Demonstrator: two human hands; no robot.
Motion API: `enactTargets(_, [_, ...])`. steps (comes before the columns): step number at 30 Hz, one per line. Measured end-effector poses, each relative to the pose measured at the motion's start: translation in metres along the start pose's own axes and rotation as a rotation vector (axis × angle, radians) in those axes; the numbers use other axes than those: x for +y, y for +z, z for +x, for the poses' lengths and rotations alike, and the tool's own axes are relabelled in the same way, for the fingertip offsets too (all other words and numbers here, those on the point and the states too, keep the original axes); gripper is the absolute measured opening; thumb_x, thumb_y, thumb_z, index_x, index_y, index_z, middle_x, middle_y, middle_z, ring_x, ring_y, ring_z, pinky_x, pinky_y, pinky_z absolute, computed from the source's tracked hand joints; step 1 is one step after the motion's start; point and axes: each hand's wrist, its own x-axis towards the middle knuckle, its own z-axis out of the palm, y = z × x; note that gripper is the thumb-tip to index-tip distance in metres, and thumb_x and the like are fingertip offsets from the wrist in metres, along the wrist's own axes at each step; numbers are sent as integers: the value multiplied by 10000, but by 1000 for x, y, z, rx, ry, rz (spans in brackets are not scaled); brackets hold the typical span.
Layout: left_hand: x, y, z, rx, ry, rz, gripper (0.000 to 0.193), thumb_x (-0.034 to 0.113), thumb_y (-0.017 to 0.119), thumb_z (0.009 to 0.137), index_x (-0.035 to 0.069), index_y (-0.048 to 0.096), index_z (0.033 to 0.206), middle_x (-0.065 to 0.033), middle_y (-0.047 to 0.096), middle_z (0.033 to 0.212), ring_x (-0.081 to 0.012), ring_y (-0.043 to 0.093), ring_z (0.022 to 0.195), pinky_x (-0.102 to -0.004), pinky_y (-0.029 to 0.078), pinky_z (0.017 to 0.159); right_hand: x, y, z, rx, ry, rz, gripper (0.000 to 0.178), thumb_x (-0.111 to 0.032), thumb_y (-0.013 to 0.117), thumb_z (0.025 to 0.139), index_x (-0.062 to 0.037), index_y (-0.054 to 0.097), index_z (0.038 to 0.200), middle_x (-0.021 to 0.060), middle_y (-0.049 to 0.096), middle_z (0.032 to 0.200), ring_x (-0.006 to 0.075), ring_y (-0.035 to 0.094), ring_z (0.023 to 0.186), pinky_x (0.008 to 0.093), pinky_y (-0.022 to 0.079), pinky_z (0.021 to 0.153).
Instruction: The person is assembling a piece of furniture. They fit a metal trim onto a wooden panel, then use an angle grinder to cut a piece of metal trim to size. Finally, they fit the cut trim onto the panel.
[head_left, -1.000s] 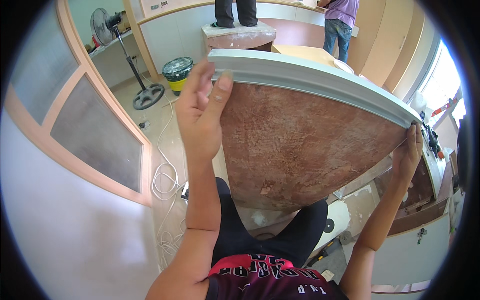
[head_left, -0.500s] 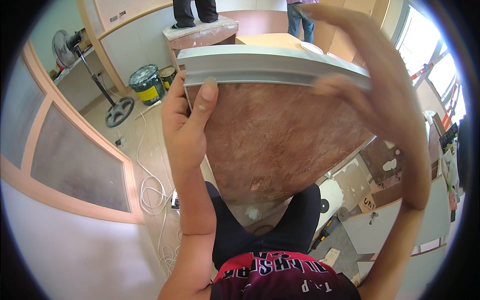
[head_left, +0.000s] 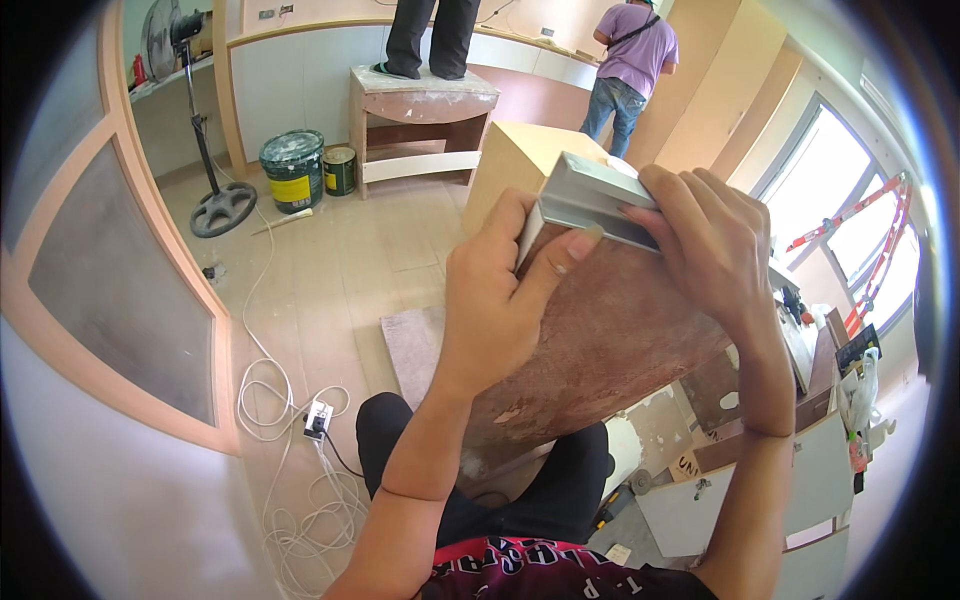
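The strip (head_left: 585, 200) looks smooth, satiny metal, the brown board (head_left: 610, 325) rough and matt.

Both hands (head_left: 495, 295) (head_left: 715, 240) grip the silvery rail (head_left: 588, 203) — brown board (head_left: 600, 340) below.

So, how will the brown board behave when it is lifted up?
The brown board is probably stiff, since it looks flat without visible sag. The metal strip along its upper edge may be a little slippery, as it looks smooth. The board's face is scuffed and patchy, so it might shed flakes.

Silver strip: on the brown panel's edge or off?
On: the strip sits along the upper edge of the brown panel; whether fastened, cannot tell.
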Motion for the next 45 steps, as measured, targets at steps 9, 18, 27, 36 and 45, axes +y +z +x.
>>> enactTargets(9, [2,-4,-2,-12,46,52,318,293,764,1061,9,665,1162,-120,714,844,-186,639,706,-328,502,668,-9,9,0,98,36,-14,282,-280,882,868,-88,737,1017,51,670,746,221,611,615,378,478,533])
enactTargets(18, [-1,-5,2,16,125,73,319,314,753,1061,26,653,1154,-163,701,811,-316,663,636,-393,500,608,-5,11,3,127,19,-41,309,-280,897,837,-89,773,1047,45,645,718,231,601,611,376,478,545])
enactTargets(27, [17,-2,-19,28,108,152,292,283,744,1070,15,666,1156,-186,719,878,-314,683,709,-376,518,673,32,-64,20,269,164,-20,298,-301,738,1028,-15,732,1113,100,686,832,203,646,677,364,496,605])
enactTargets(36, [-22,20,7,-74,-2,12,241,241,751,1081,31,711,1191,-10,721,1069,-107,638,995,-271,503,901,129,-186,-123,437,918,149,397,-377,689,1068,-27,676,1253,103,699,914,200,682,737,351,536,642])
enactTargets(45, [-61,62,5,318,37,422,596,432,707,1086,-55,672,1428,-209,657,1485,-342,633,1339,-426,483,1187,168,-235,-324,517,1430,28,504,-454,639,1108,-38,621,1392,106,712,997,197,718,797,338,577,679])
